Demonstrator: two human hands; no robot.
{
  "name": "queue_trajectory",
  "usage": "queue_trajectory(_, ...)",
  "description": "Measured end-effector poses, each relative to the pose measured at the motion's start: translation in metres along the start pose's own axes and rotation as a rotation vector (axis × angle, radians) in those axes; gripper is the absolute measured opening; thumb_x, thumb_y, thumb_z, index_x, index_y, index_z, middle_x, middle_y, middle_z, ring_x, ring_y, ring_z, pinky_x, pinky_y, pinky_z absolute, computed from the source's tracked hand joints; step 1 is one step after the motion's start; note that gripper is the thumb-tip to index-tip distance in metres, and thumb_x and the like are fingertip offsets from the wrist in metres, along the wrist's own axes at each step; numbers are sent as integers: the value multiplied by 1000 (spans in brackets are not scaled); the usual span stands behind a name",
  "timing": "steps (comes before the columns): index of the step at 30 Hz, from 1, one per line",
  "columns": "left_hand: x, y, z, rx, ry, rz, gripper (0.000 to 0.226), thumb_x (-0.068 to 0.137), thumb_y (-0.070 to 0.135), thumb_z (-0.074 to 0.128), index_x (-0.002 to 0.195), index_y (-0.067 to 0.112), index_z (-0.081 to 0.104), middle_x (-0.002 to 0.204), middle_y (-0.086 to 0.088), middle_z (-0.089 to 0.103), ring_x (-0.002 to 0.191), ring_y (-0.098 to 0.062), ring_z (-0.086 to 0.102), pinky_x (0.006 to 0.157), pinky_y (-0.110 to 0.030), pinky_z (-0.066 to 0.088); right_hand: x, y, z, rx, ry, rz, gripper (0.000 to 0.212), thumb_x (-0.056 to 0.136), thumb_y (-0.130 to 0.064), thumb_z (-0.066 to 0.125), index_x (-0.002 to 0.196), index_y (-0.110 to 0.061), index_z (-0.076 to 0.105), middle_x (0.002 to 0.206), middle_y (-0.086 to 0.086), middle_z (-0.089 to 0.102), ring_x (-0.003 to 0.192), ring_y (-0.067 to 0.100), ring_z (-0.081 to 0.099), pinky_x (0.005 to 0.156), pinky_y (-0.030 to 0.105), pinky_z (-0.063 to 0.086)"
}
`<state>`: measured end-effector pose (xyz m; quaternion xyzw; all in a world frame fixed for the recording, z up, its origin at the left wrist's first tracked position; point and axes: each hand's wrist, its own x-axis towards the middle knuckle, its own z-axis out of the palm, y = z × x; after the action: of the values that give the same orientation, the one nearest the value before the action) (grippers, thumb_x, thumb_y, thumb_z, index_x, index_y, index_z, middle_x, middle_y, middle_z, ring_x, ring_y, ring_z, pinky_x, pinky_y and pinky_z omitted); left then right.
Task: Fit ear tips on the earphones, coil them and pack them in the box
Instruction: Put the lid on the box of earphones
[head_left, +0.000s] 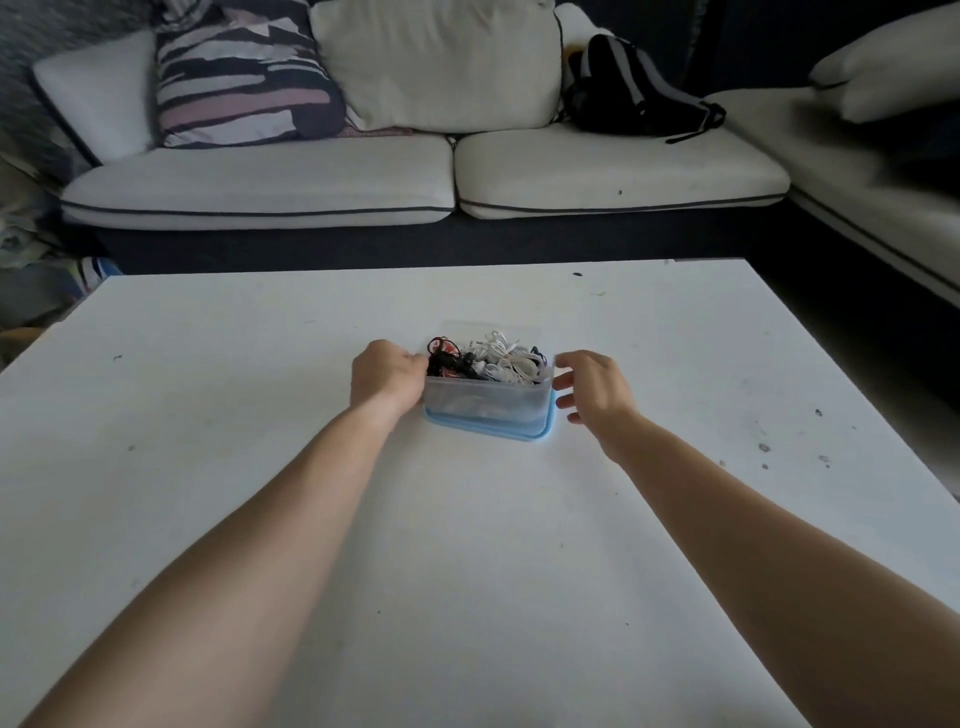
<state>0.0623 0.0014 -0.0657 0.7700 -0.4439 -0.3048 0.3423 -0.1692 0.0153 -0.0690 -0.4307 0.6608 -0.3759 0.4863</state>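
The clear plastic box (488, 402) sits mid-desk (467, 545) on its blue lid (488, 435), heaped with tangled black, red and white earphones (491, 358). The left hand (387, 376) curls round the box's left end, probably to steady it. The right hand (592, 387), fingers loosely spread and holding nothing, hovers just beside the right wall.

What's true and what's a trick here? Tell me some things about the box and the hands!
1. The box sits on a blue lid. True.
2. The box is empty. False: tangled black, red and white earphones fill it.
3. The left hand is at one end of the box, the right hand at the other. True.
4. The box stands on the sofa. False: it stands on the white table.
5. A black bag lies on the table. False: it lies on the sofa.
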Motion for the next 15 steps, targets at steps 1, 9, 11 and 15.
queue_trajectory(1,-1,0,-3,-4,28,-4,29,77,23,58,62,0,66,65,-13,71,62,-29,73,70,-43,61,4,4,-2,-6,-2,-9,30,90,-19,43,108,-12,67,96,7,63,76,22,60,68,33,47)
queue_trajectory(9,3,1,-32,-99,114,-24,21,89,17,61,76,2,65,66,-8,64,56,-26,72,74,-48,61,28,19,19,-993,-143,-227,88,77,-60,71,149,-28,31,151,1,29,133,35,31,99,46,43)
queue_trajectory(11,4,1,-40,-117,119,-47,19,90,17,60,78,2,64,67,-8,64,55,-26,71,75,-46,61,33,14,23,-1064,-176,-252,95,72,-60,76,148,-26,31,145,0,36,129,33,32,97,47,45)
queue_trajectory(15,2,1,-49,-133,129,-74,16,86,13,58,73,4,63,73,-11,66,51,-24,70,71,-42,60,41,8,25,-1160,-195,-174,109,56,-63,86,140,-15,35,135,13,34,121,34,38,97,45,44)
